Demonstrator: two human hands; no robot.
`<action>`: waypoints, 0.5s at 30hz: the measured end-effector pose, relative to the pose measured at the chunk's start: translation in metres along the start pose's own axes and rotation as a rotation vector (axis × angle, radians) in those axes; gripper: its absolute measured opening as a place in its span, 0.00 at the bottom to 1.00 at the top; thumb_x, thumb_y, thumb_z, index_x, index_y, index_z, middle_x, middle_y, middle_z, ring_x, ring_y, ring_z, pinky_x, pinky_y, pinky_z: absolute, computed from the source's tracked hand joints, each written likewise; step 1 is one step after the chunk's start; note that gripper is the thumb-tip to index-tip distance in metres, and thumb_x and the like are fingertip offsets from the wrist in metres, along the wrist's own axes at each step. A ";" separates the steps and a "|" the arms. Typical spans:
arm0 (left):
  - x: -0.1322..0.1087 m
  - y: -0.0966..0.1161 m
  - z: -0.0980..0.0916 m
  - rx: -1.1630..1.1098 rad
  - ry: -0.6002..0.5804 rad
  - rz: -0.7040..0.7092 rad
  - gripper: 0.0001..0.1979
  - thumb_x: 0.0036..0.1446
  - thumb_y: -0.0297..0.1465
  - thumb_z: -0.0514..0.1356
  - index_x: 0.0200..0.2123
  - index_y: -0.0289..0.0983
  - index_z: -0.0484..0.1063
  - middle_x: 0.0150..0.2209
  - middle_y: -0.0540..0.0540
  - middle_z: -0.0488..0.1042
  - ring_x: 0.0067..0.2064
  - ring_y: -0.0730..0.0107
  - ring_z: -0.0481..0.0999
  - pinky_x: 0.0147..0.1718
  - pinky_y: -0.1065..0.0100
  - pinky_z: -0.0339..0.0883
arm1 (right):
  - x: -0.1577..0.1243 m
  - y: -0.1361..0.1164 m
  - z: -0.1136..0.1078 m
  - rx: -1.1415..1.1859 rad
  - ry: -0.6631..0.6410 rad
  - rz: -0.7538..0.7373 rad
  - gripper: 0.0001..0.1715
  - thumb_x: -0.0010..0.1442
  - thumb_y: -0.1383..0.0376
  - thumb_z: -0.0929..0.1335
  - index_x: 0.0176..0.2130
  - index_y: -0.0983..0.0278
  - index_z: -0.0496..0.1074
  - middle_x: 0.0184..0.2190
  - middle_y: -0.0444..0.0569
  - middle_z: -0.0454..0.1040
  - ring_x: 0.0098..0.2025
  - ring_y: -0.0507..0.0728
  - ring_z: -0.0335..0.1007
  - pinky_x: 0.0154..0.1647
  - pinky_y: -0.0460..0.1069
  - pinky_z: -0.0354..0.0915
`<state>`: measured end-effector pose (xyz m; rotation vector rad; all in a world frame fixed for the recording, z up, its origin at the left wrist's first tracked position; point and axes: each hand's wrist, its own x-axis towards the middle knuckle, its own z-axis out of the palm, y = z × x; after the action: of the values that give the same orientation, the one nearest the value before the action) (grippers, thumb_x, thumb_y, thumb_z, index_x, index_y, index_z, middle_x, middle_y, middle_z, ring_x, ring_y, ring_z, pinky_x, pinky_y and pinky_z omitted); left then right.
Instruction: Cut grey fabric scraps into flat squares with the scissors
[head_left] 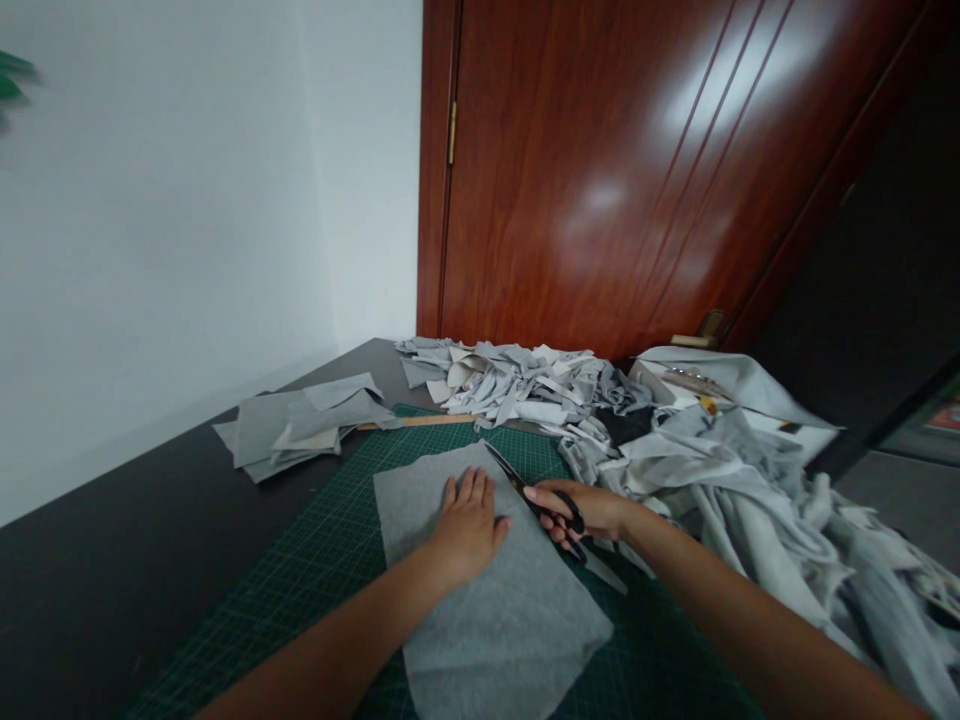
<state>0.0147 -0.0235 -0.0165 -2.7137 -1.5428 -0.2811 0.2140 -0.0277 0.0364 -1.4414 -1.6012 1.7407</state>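
Note:
A grey piece of fabric lies flat on the green cutting mat. My left hand rests on its upper part, palm down with the fingers stretched out. Along the fabric's right edge, my right hand grips a pair of black-handled scissors. The blades point up and to the left, toward the fabric's top corner. Below the scissor handles, a narrow pale strip sticks out to the right of the fabric.
Cut grey pieces are stacked at the left on the black table. A heap of scraps covers the back, beside a wooden ruler. More loose fabric and a white box stand at the right. Behind is a wooden door.

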 end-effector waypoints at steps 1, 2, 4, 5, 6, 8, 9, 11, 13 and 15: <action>0.000 0.000 0.000 -0.003 0.002 0.001 0.31 0.67 0.41 0.44 0.64 0.24 0.57 0.66 0.30 0.54 0.68 0.45 0.49 0.64 0.45 0.44 | 0.000 -0.001 0.000 -0.007 -0.005 0.006 0.35 0.47 0.35 0.69 0.29 0.63 0.62 0.19 0.36 0.64 0.17 0.46 0.61 0.16 0.41 0.60; 0.000 0.000 0.001 -0.006 0.005 0.003 0.31 0.67 0.41 0.45 0.64 0.24 0.57 0.66 0.30 0.54 0.68 0.45 0.49 0.64 0.45 0.44 | -0.001 -0.003 0.000 -0.015 -0.011 0.014 0.36 0.46 0.35 0.69 0.28 0.63 0.62 0.18 0.36 0.64 0.17 0.46 0.62 0.16 0.41 0.60; 0.000 -0.001 0.002 -0.009 0.012 0.007 0.31 0.67 0.41 0.45 0.64 0.24 0.57 0.66 0.29 0.54 0.68 0.45 0.49 0.64 0.45 0.44 | -0.002 -0.004 -0.001 -0.027 -0.018 0.029 0.36 0.45 0.34 0.69 0.29 0.63 0.62 0.19 0.37 0.65 0.17 0.46 0.62 0.15 0.40 0.59; 0.000 -0.001 0.002 -0.010 0.015 0.006 0.31 0.67 0.41 0.45 0.64 0.24 0.57 0.66 0.29 0.55 0.68 0.45 0.49 0.64 0.45 0.44 | -0.002 -0.005 -0.002 -0.032 -0.018 0.034 0.36 0.45 0.34 0.69 0.29 0.63 0.63 0.19 0.37 0.65 0.17 0.46 0.62 0.14 0.40 0.58; 0.000 -0.001 0.003 -0.011 0.016 0.006 0.31 0.67 0.41 0.46 0.64 0.24 0.57 0.66 0.29 0.55 0.68 0.45 0.49 0.64 0.45 0.44 | -0.003 -0.005 -0.003 -0.037 -0.018 0.036 0.36 0.44 0.34 0.70 0.29 0.63 0.63 0.19 0.37 0.65 0.17 0.46 0.62 0.14 0.40 0.57; 0.001 -0.002 0.004 -0.010 0.017 0.006 0.31 0.67 0.41 0.46 0.64 0.24 0.57 0.66 0.29 0.55 0.68 0.45 0.49 0.64 0.45 0.44 | -0.002 -0.005 -0.004 -0.048 -0.021 0.036 0.36 0.45 0.34 0.69 0.29 0.63 0.63 0.18 0.37 0.65 0.16 0.46 0.61 0.13 0.40 0.56; 0.001 -0.002 0.005 -0.009 0.019 0.006 0.31 0.67 0.41 0.45 0.64 0.24 0.57 0.66 0.30 0.55 0.68 0.45 0.49 0.64 0.45 0.44 | -0.002 -0.005 -0.005 -0.055 -0.025 0.037 0.36 0.46 0.34 0.68 0.28 0.64 0.63 0.18 0.37 0.65 0.16 0.45 0.60 0.13 0.40 0.56; 0.001 -0.002 0.006 -0.005 0.023 0.006 0.31 0.67 0.41 0.45 0.64 0.25 0.57 0.66 0.30 0.55 0.68 0.46 0.49 0.64 0.45 0.44 | 0.000 -0.005 -0.006 -0.064 -0.033 0.039 0.36 0.46 0.34 0.68 0.27 0.64 0.63 0.17 0.37 0.65 0.15 0.45 0.59 0.13 0.41 0.57; 0.002 -0.003 0.007 -0.001 0.027 0.006 0.30 0.67 0.42 0.45 0.64 0.26 0.57 0.66 0.31 0.55 0.68 0.46 0.49 0.64 0.45 0.44 | 0.003 -0.006 -0.007 -0.064 -0.036 0.040 0.37 0.46 0.33 0.68 0.27 0.64 0.63 0.17 0.36 0.65 0.15 0.45 0.59 0.14 0.41 0.59; 0.002 -0.003 0.007 0.004 0.028 0.007 0.30 0.67 0.41 0.45 0.64 0.26 0.57 0.66 0.31 0.55 0.68 0.46 0.49 0.64 0.45 0.44 | 0.006 -0.007 -0.007 -0.062 -0.033 0.041 0.36 0.46 0.34 0.68 0.28 0.64 0.63 0.17 0.36 0.65 0.15 0.46 0.60 0.14 0.41 0.59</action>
<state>0.0145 -0.0197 -0.0238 -2.6992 -1.5254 -0.3139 0.2148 -0.0176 0.0413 -1.4907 -1.6678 1.7609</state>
